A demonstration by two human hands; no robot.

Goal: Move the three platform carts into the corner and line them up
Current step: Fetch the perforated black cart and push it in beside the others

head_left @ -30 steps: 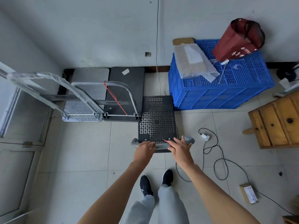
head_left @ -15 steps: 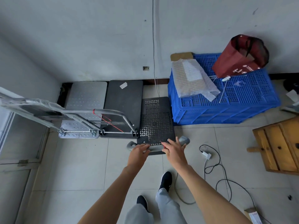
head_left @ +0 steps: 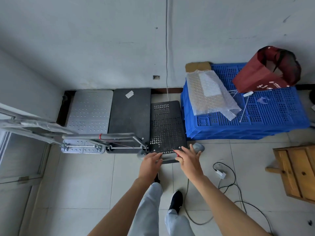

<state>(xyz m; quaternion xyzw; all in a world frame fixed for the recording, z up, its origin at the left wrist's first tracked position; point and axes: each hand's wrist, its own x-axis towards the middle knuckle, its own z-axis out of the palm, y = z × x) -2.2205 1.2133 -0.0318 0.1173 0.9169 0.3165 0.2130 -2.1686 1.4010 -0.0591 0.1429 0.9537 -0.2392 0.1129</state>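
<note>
Three platform carts stand side by side against the far wall. The silver cart (head_left: 88, 114) sits deepest in the corner, the plain black cart (head_left: 129, 116) beside it, and the perforated black cart (head_left: 166, 126) on the right, slightly short of the wall. My left hand (head_left: 150, 163) and my right hand (head_left: 188, 159) both rest on the perforated cart's grey handle (head_left: 198, 148), the left curled around it, the right with fingers spread over it. The handles of the other two carts stand upright at the left.
A blue plastic crate stack (head_left: 247, 116) stands right beside the perforated cart, bearing bubble wrap (head_left: 209, 92) and a red bag (head_left: 267, 72). A wooden stool (head_left: 300, 172) sits at the right. A charger and black cable (head_left: 226, 183) lie on the tiles near my feet.
The perforated cart has rolled forward toward the wall, into the gap between the black cart and the blue crates. I have stepped forward with it, both hands staying on the handle.
</note>
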